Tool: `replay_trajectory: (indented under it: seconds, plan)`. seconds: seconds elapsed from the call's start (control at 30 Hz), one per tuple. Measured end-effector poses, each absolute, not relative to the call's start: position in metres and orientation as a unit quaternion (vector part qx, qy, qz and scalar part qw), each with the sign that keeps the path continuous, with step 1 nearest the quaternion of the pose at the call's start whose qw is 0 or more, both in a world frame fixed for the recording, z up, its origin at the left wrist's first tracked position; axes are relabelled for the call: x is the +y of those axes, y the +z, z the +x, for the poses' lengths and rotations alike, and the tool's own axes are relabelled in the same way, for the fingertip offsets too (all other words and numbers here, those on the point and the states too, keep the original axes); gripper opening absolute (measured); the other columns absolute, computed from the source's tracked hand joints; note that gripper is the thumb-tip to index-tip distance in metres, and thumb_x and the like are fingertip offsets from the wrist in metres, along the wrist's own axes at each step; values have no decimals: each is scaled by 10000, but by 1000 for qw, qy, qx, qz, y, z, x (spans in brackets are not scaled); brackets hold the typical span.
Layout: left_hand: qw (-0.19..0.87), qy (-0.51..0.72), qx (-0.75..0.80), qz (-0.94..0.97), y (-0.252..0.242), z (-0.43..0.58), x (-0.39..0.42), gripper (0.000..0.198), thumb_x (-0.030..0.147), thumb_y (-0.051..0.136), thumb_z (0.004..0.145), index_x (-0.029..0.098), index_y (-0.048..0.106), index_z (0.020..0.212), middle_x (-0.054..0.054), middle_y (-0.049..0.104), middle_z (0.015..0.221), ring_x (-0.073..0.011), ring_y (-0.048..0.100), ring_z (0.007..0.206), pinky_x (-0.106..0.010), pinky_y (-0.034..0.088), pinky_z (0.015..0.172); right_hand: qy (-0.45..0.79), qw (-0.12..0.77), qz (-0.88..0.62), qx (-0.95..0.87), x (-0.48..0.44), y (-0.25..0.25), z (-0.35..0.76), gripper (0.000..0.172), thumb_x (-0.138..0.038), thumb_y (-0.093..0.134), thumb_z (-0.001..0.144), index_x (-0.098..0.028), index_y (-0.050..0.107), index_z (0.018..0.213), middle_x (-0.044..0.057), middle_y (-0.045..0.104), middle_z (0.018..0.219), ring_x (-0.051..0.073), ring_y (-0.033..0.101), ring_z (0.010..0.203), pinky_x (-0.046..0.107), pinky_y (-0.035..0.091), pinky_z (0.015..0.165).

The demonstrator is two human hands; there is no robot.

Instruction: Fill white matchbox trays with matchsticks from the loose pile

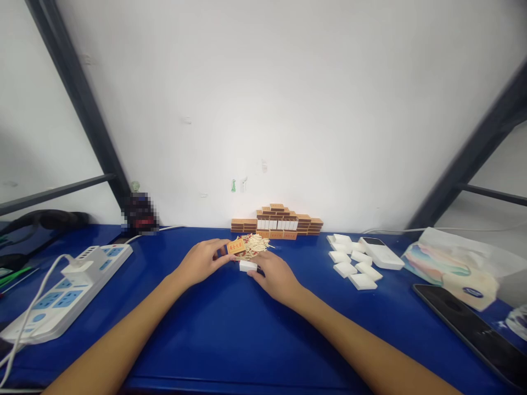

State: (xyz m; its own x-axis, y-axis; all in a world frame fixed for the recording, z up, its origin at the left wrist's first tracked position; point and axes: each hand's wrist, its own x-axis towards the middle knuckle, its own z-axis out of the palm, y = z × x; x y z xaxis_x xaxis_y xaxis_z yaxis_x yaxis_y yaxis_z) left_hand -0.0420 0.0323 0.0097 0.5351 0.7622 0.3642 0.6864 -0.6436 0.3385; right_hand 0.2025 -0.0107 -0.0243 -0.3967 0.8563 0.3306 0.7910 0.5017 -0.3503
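Observation:
My left hand pinches an orange matchbox sleeve with red lettering, held over the left side of a loose heap of matches. In front of that heap, my right hand has its fingers closed on a small white matchbox tray. Whether the tray holds any matches cannot be seen from here. Just behind the heap stands a stepped stack of matchboxes, with a row of white pieces upright in its middle.
Several white trays lie to the right, beside a white device with a dark screen. Farther right are a tissue pack and a phone. A power strip with a cable lies on the left. The wall rises behind the blue table.

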Motion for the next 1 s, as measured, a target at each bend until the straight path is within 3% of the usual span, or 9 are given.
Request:
replay_trajectory:
  seconds: [0.17, 0.37, 0.5, 0.67, 0.83, 1.0]
  plan:
    - [75, 243, 414, 874, 9, -43, 32, 481, 570, 556, 974, 235, 655, 1304, -37, 734, 981, -157, 623, 700, -267, 463, 677, 36, 249, -449, -857, -14, -27, 207, 326, -211, 625, 974, -245, 679, 1294, 89, 691, 1245, 250, 585, 1198, 384, 473, 1032]
    - [69, 247, 413, 874, 9, -43, 31, 488, 572, 559, 971, 233, 658, 1308, -46, 740, 1010, -156, 624, 689, -270, 471, 676, 0, 200, -421, -885, -22, -23, 208, 295, -171, 564, 987, -187, 675, 1260, 119, 675, 1118, 251, 633, 1023, 379, 529, 889]
    - [68, 249, 418, 871, 9, -43, 30, 504, 577, 563, 967, 221, 656, 1311, -42, 738, 979, -156, 625, 681, -273, 475, 666, -38, 186, -387, -902, -23, -26, 206, 277, -215, 556, 1018, -184, 654, 1275, 134, 678, 1102, 258, 625, 1019, 372, 520, 854]
    - [55, 254, 418, 870, 10, -43, 29, 471, 571, 566, 968, 225, 677, 1268, -46, 743, 1013, -156, 632, 693, -282, 475, 684, -74, 165, -366, -913, -29, -26, 204, 203, -206, 559, 1019, -196, 707, 1157, 123, 692, 1055, 243, 613, 986, 348, 487, 833]
    - [51, 255, 414, 873, 12, -43, 28, 430, 535, 566, 977, 238, 675, 1268, -36, 739, 971, -166, 638, 729, -281, 469, 701, -24, 246, -398, -883, -24, -13, 208, 249, -280, 503, 1049, -190, 729, 998, 92, 685, 972, 210, 606, 908, 328, 462, 811]
    - [50, 253, 411, 874, 12, -43, 28, 407, 523, 561, 978, 247, 680, 1254, -28, 737, 940, -164, 635, 712, -274, 455, 681, 111, 274, -496, -816, 3, -5, 209, 143, -244, 640, 953, -194, 731, 855, 31, 686, 840, 160, 598, 748, 275, 413, 678]
